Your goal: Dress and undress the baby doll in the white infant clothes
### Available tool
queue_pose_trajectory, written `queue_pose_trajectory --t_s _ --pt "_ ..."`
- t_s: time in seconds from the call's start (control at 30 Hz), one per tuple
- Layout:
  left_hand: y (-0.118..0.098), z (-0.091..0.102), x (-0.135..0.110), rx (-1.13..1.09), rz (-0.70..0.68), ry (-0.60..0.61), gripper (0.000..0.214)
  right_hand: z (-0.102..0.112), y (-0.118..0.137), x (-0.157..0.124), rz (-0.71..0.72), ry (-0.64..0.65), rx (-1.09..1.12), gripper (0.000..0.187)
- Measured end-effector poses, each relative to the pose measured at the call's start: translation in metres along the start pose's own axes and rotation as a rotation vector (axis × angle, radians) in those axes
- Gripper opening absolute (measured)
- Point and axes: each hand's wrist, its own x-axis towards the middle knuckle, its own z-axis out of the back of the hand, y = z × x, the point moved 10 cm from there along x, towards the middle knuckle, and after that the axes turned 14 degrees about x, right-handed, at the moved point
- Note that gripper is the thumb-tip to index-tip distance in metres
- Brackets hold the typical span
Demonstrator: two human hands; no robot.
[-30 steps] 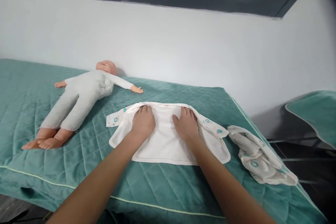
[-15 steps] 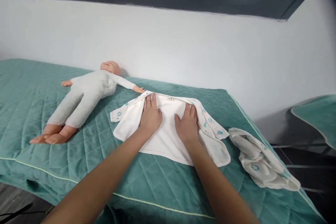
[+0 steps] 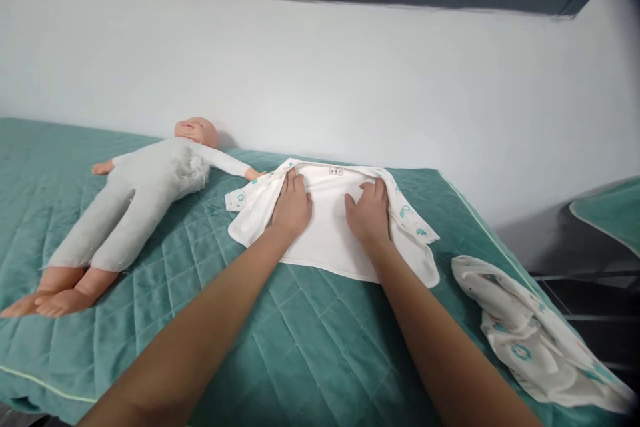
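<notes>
A small white baby shirt [image 3: 330, 233] with a green animal print lies spread open on the bed, its plain inside facing up and its neck label toward the wall. My left hand [image 3: 293, 205] rests on the inside by the left front panel, fingers stretched toward the collar. On the right side of the collar, my right hand [image 3: 369, 210] lies with its thumb apart and fingers slightly bent. Both hands press on the cloth; some fingertips are tucked at the panel edges. A baby doll [image 3: 155, 180] with a white cloth body lies face up at left, its hand touching the shirt's sleeve.
A crumpled printed baby garment [image 3: 535, 340] lies at the right edge of the bed. The green quilted bedcover [image 3: 290, 353] runs up to a white wall [image 3: 320, 80]. Another green padded surface [image 3: 613, 210] stands beyond a gap at right.
The shirt has shifted a little toward the wall under my hands, covering more of the doll's hand. My right fingers are more bent. The view has moved closer over the bed.
</notes>
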Motion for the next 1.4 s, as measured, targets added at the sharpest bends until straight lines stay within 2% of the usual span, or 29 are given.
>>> queue_pose_trajectory --t_s 0.07,0.13,0.27,0.43,0.63,0.83,0.97,1.07,1.27,1.4 --pt "0.000 -0.005 -0.001 0.071 -0.002 0.032 0.042 -0.012 -0.006 0.001 -0.005 0.043 -0.009 0.042" --pt "-0.002 -0.009 -0.002 0.138 -0.006 0.075 0.048 -0.018 -0.010 0.001 0.001 0.061 -0.018 0.046" --pt "-0.010 -0.017 -0.004 0.196 -0.043 0.172 0.062 -0.021 -0.013 0.002 0.001 0.076 -0.045 0.057" --pt "-0.006 -0.025 -0.005 0.219 -0.005 0.270 0.067 -0.027 -0.016 0.001 -0.039 0.135 -0.091 0.067" --pt "-0.005 -0.033 -0.006 0.249 0.010 0.352 0.069 -0.031 -0.017 -0.001 -0.064 0.146 -0.109 0.068" --pt "0.003 -0.048 -0.005 0.249 0.048 0.515 0.072 -0.034 -0.018 -0.002 -0.084 0.167 -0.112 0.069" --pt "0.005 -0.053 0.004 0.243 0.035 0.595 0.075 -0.037 -0.020 -0.003 -0.107 0.188 -0.101 0.067" --pt "0.007 -0.054 0.015 0.233 0.051 0.566 0.075 -0.037 -0.019 -0.003 -0.109 0.189 -0.101 0.066" --pt "0.000 -0.045 0.017 0.166 0.010 0.289 0.069 -0.037 -0.018 -0.003 -0.109 0.183 -0.116 0.066" --pt "0.002 -0.044 0.012 0.154 0.035 0.262 0.068 -0.035 -0.016 -0.003 -0.104 0.159 -0.102 0.068"
